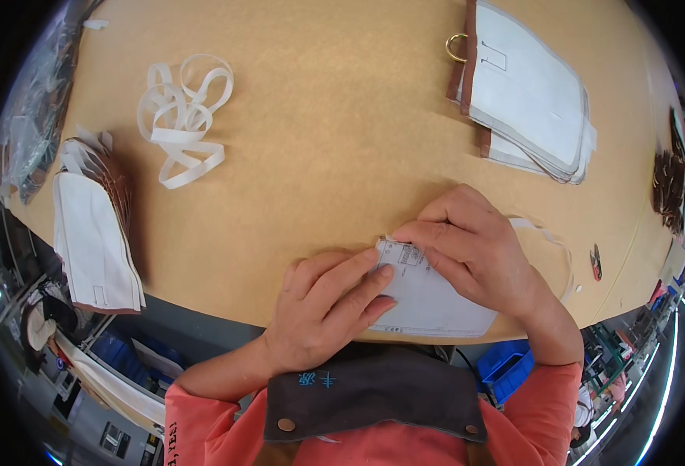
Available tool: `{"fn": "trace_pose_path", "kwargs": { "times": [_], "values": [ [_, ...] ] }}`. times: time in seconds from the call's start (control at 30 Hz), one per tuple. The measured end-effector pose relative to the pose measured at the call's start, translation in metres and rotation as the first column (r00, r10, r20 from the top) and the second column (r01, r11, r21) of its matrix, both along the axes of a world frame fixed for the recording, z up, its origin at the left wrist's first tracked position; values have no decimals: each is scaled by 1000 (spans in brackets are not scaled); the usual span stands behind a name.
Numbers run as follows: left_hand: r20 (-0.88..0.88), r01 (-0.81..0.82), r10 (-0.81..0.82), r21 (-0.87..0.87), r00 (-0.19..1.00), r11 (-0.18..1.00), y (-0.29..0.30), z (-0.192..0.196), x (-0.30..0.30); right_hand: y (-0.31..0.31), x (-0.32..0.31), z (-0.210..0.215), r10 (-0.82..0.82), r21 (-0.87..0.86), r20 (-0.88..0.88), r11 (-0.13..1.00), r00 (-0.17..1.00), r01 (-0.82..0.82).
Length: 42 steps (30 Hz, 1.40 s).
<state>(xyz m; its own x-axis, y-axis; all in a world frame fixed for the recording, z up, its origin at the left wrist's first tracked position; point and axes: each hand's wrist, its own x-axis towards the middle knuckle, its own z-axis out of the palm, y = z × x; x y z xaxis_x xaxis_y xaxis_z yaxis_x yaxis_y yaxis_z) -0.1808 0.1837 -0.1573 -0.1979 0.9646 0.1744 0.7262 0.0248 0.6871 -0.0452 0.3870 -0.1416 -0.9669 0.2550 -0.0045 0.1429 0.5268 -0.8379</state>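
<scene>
Both hands are pressed down on a flat white fabric piece that lies at the near edge of the tan worktable. The right hand is curled over the top corner of the piece, with its fingertips pinching that corner, likely to keep it from sliding. The left hand lies just beside it, fingers stretched flat across the piece so they touch its left side and hold it still; it is pressing, not wrapping around anything. The two hands almost meet at that corner, so the piece stays smooth between them. A thin white strip curls out from behind the right hand, just past the wrist. A bit further out on that side lies a small dark tool, too small to name for sure. Well away, beyond the right hand, sits a stack of white pieces with brown edges, with a gold metal ring at its corner. Far off past the left hand lies a loose heap of white strap loops, and nearer the table edge a second pile of white and brown pieces, fanned out so each one is easy to pick.
</scene>
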Motion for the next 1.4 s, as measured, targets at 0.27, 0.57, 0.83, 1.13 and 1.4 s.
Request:
{"fn": "trace_pose_path", "kwargs": {
  "times": [0.27, 0.57, 0.83, 1.13, 1.4],
  "values": [
    [11, -12, 12, -8, 1000, 1000, 2, 3, 0, 0, -1, 1, 0, -5, -5, 1000, 1000, 0],
    [41, -12, 11, 27, 999, 1000, 4, 0, -2, 1, 1, -3, 14, -19, -35, 1000, 999, -15],
    [171, -36, 57, -121, 984, 992, 19, 11, -15, -1, 4, -4, 14, -8, -54, 1000, 998, -15],
    [233, 2, 35, -160, 972, 987, 32, 15, -20, -4, 6, -12, -3, 32, -108, 999, 994, 6],
    [232, 16, 25, -176, 972, 984, 32, 15, -20, -6, 7, -11, -12, 63, -110, 998, 994, 19]
  ]
}}
